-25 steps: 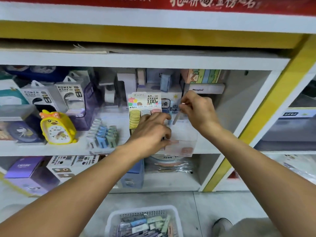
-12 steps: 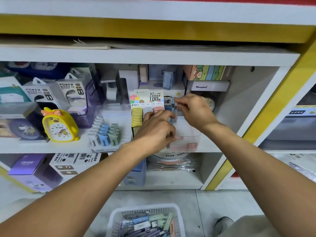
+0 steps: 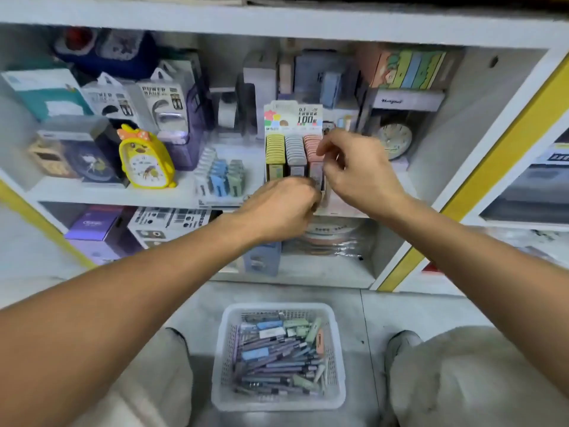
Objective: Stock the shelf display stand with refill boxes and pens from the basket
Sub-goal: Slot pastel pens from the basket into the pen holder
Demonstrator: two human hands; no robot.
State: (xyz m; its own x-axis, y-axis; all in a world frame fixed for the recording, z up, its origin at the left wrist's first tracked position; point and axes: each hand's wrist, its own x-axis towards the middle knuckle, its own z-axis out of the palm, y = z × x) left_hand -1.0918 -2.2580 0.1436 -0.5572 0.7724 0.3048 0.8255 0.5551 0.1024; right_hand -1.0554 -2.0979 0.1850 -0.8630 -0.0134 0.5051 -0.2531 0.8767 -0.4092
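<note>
Both forearms were stretched forward and upward from the lower corners toward the middle shelf. The left hand was held knuckles-up with its fingers curled under at the foot of the display stand; whether anything was pinched inside them could not be told, since the fingertips were hidden and blurred. The right hand was raised just beside and slightly above it, wrist bent, with the fingers bent and drawn close to the thumb against the right-hand column of the stand. Whether a box was clamped between them could not be told either.

Directly beyond the fingers, 3 columns of refill boxes were seen in the stand: yellow, grey and pink, below a printed header card. To the left of the left fingers, a yellow clock and a small rack of blue and green items were set on the shelf. Well below both hands, on the floor between the person's knees, the white basket was placed, with pens and loose refill boxes heaped inside.
</note>
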